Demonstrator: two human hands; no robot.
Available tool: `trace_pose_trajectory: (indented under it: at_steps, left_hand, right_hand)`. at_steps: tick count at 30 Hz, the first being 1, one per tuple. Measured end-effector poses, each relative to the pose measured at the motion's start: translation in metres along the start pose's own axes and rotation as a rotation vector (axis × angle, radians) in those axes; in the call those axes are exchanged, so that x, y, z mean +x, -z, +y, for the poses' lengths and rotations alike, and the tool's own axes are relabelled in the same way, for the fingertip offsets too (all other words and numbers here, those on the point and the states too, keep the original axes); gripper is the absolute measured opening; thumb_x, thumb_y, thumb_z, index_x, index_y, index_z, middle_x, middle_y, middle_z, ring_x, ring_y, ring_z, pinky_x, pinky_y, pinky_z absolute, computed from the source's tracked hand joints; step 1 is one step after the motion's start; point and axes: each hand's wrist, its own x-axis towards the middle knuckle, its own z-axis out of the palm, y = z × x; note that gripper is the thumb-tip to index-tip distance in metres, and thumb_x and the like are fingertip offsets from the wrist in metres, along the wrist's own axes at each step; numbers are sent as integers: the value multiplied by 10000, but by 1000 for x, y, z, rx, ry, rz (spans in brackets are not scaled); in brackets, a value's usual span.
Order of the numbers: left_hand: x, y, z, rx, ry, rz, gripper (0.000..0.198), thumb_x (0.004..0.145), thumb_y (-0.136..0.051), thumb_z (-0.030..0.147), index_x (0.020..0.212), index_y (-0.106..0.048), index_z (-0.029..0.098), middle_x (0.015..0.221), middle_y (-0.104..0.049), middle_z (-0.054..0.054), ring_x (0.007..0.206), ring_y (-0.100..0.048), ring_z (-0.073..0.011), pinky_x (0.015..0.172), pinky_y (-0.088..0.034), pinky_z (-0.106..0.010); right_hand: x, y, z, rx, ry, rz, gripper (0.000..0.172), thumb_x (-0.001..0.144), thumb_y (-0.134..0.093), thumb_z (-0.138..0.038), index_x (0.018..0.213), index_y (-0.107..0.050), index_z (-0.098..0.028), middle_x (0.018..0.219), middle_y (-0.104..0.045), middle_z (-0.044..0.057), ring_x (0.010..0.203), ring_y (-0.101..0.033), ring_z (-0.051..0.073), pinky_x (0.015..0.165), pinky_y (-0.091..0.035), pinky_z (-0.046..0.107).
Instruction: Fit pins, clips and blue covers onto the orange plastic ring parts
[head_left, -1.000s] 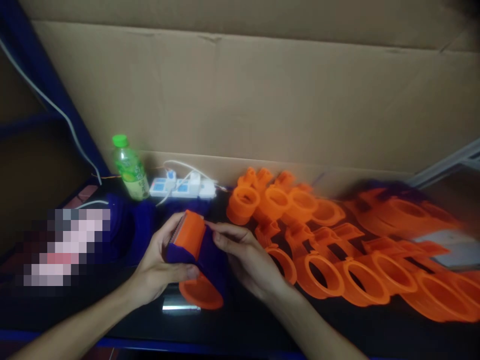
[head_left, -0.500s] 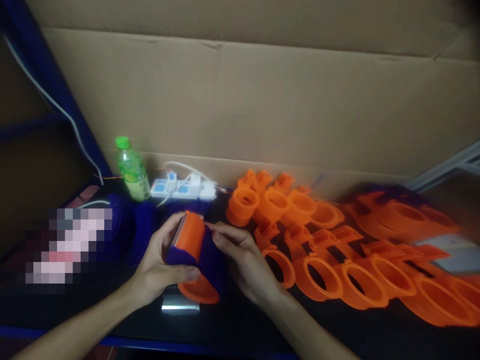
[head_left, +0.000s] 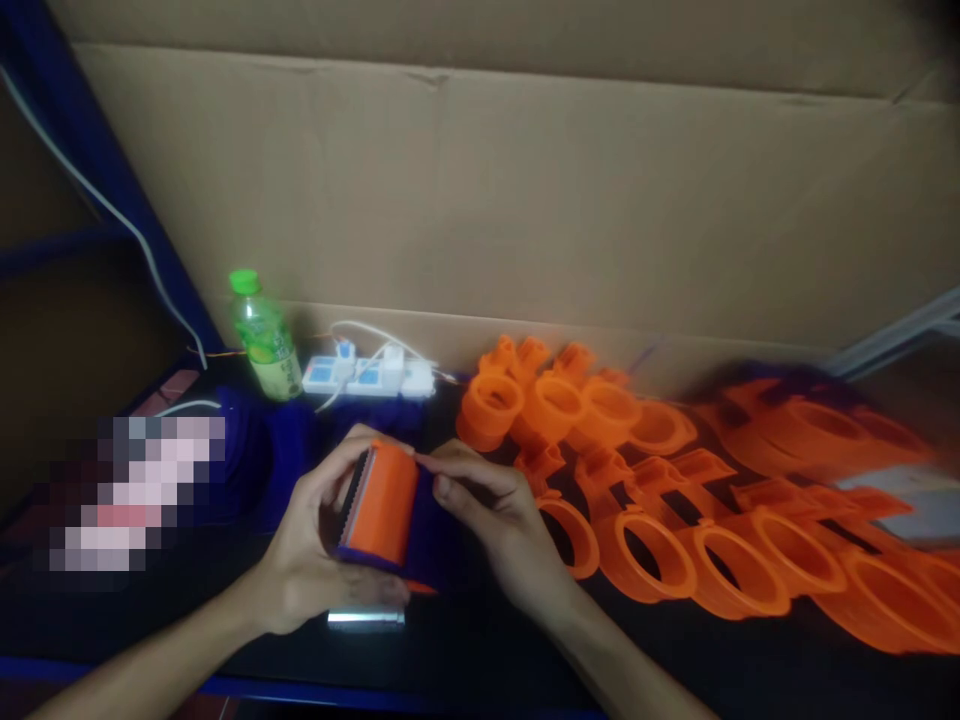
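An orange plastic part [head_left: 384,513] with a dark blue piece around it sits between both hands, low in the middle of the view. My left hand [head_left: 311,555] grips it from the left, with fingers over its top and thumb under it. My right hand [head_left: 491,520] pinches its right side with thumb and forefinger. A small shiny metal piece [head_left: 365,620] lies on the dark table [head_left: 487,650] just below the held part.
Several orange ring-shaped parts [head_left: 652,550] lie in rows across the right half of the table. A green-capped bottle [head_left: 260,338] and a white power strip [head_left: 369,379] stand at the back left against the cardboard wall [head_left: 525,200]. Dark blue material [head_left: 259,450] lies at the left.
The held part has been turned in my hands, so its round orange opening at the bottom no longer shows. Both hands stay on it in nearly the same place.
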Motion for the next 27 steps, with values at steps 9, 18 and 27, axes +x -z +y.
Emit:
trace_pose_trajectory:
  at_steps: [9,18,27]
  left_hand:
    - [2,2,2,35,-40,-48,652,612,-889,362,1204,-626,283,1161,-494,-66,1095,-509,-286,946,-449,-368]
    - [0,5,0,82,-79,-40,701,583,-897,394,1221,-626,291,1166,-495,-68,1077,-515,-283,900,-483,-376]
    - [2,8,-4,56,-106,-100,757,515,-930,368,1209,-645,262,1180,-569,-93,1135,-537,-336,1065,-397,-515]
  right_hand:
    - [1,2,0,3,37,-20,224,902,-681,-276,1106,-764,-318,948,-626,30,856,-547,134,758,-448,259]
    - [-2,1,1,7,14,-24,207,905,-682,-274,1088,-765,-320,996,-665,23,884,-579,133,789,-458,257]
    - [0,1,0,62,-29,-56,127,901,-689,-242,1002,-754,-283,916,-657,-12,852,-594,97,790,-465,211]
